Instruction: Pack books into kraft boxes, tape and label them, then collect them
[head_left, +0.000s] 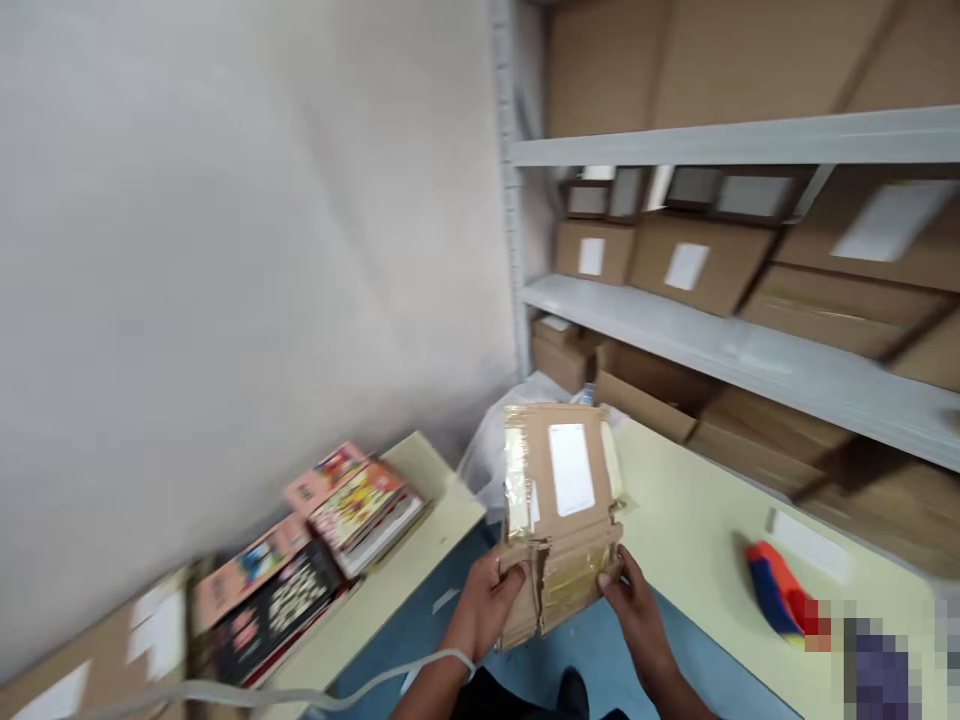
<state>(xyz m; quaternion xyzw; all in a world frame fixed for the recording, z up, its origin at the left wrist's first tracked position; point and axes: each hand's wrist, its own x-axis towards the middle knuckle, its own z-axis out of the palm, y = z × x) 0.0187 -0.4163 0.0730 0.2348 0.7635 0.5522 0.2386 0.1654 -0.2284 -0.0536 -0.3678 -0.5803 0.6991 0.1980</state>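
Observation:
A flattened brown cardboard box (531,590) is held up between my two hands, over the gap between two tables. Shiny clear tape runs along its left side and lower part, and a white label (571,468) sits on its upper panel. My left hand (489,600) grips the lower left edge, thumb on the front face. On the lower right edge, my right hand (632,607) pinches the cardboard with the thumb in front. The fingers behind the cardboard are hidden on both sides.
Stacked books (281,590) lie on the left table (450,497), with a pale cable (375,692) in front. On the right table (679,510) sits a red and blue tape dispenser (780,590). Metal shelves (750,345) behind hold several cartons. Translucent plastic (487,445) bunches in the corner.

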